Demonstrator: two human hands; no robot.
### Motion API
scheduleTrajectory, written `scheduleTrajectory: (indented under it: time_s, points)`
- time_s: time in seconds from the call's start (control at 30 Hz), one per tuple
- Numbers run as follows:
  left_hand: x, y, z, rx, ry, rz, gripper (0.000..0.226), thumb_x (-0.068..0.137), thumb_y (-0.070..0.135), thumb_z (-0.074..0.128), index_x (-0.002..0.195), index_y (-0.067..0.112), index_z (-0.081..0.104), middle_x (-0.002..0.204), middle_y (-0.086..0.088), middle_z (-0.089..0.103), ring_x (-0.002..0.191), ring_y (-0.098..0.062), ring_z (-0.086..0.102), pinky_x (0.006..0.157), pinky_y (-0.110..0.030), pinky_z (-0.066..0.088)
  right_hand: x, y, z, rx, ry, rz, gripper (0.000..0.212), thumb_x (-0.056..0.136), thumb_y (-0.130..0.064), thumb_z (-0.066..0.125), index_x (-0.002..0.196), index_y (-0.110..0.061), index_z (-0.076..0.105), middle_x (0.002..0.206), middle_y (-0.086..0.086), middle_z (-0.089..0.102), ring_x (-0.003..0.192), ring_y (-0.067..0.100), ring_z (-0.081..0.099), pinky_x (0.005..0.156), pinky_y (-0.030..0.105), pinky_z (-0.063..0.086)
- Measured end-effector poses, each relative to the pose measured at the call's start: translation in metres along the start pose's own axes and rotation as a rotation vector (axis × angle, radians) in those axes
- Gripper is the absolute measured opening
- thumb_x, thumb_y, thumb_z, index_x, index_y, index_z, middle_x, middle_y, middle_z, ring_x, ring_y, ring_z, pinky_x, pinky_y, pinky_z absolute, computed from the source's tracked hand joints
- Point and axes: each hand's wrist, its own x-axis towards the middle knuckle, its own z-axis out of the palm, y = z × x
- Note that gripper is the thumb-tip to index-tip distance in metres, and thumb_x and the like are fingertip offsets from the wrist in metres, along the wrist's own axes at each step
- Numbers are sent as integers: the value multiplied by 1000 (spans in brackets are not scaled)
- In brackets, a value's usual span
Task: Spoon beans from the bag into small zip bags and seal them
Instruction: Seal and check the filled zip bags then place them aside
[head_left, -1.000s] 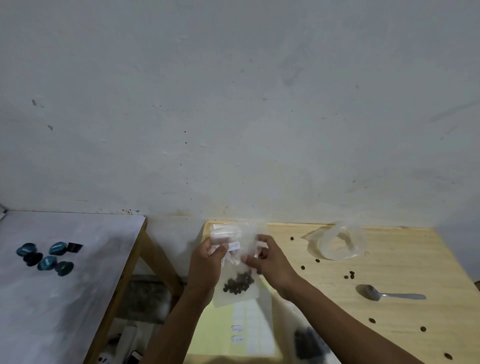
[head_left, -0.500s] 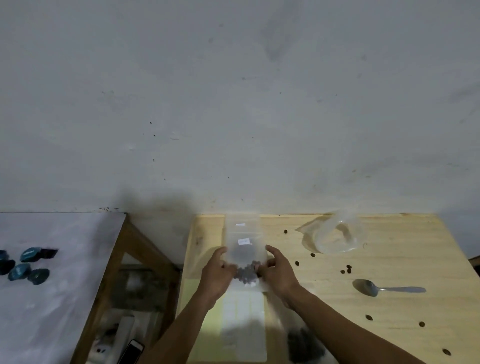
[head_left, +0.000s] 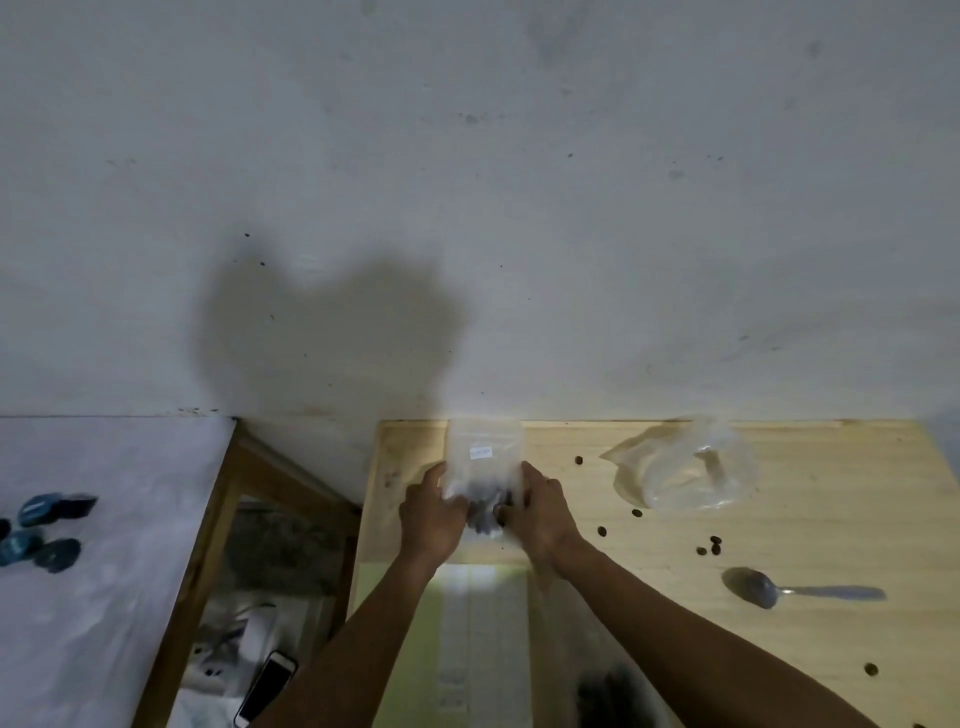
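A small clear zip bag (head_left: 484, 457) with a white label and dark beans at its bottom lies at the far left of the wooden table (head_left: 810, 644). My left hand (head_left: 432, 514) grips its lower left edge. My right hand (head_left: 540, 512) grips its lower right edge. A metal spoon (head_left: 779, 591) rests on the table to the right, apart from both hands. An open clear plastic bag (head_left: 691, 467) sits at the back of the table. A dark heap of beans in plastic (head_left: 608, 691) shows under my right forearm.
Loose beans (head_left: 709, 545) are scattered over the wood. A yellow-green sheet with white labels (head_left: 467, 649) lies in front of me. A white table on the left carries several blue-green capsules (head_left: 41, 530). A phone (head_left: 265, 688) lies on the floor between the tables.
Both hands lowered the small zip bag from the air onto the table's far left edge and slid down to its lower corners. The view shifted slightly right.
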Motion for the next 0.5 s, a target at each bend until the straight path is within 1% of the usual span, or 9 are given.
scheduleTrajectory:
  time_s: [0.03,0.1,0.17,0.2,0.27,0.33,0.37,0.43,0.5]
  points:
    - [0,1,-1,-7,-7,-3,46,85,25,64,130,25,54,107,-5,71,89,-22,67,81,-43,57,-7,-10,-5,4,-3,-15,38,57,-30,63,94,-30,53,89,9,64,90,33,62,67,40,57]
    - [-2,3,-4,-21,-26,-17,50,87,20,63,135,20,50,109,-9,70,90,-23,65,82,-36,54,-20,-26,-16,2,2,-42,33,67,-24,67,98,-25,55,86,9,64,77,27,63,59,37,55]
    - [-4,3,-8,-3,3,-39,57,88,20,63,141,15,44,108,-14,66,92,-26,61,81,-33,49,-34,-36,-29,-5,21,-67,33,79,-20,70,108,-21,55,80,1,62,68,18,59,53,25,48]
    - [-7,3,-10,11,37,-40,58,87,22,64,141,15,44,109,-14,65,95,-28,61,82,-34,49,-41,-38,-36,-6,24,-75,38,84,-19,70,118,-21,54,80,-1,61,69,17,57,54,21,45]
    - [-20,3,-15,-19,108,-12,47,87,20,66,131,16,51,111,-11,62,98,-27,60,82,-31,47,-57,-34,-51,-40,14,-59,51,91,-17,65,138,-16,47,94,5,63,81,20,60,64,21,47]
    - [-38,1,-19,-44,117,40,28,89,16,64,115,18,55,102,-7,60,92,-26,61,71,-26,43,-75,-24,-68,-137,16,-39,51,94,-19,61,142,-13,45,104,9,62,89,22,60,73,23,44]
    - [-47,-1,-20,-32,74,54,19,90,14,62,107,20,55,96,-4,61,87,-24,62,65,-24,41,-84,-17,-75,-184,16,-30,49,94,-20,60,141,-13,47,103,6,60,88,19,58,74,22,41]
    - [-65,-6,-18,-32,-94,39,8,92,14,57,97,20,57,89,0,63,78,-21,64,59,-23,42,-99,0,-86,-253,34,8,46,93,-21,61,137,-11,52,101,2,57,87,14,54,75,20,37]
    - [-80,-7,-10,-87,-326,-64,8,93,16,55,99,16,61,92,-4,66,69,-20,65,59,-26,46,-113,16,-94,-303,63,56,46,92,-23,62,135,-10,54,111,6,60,93,17,57,77,21,38]
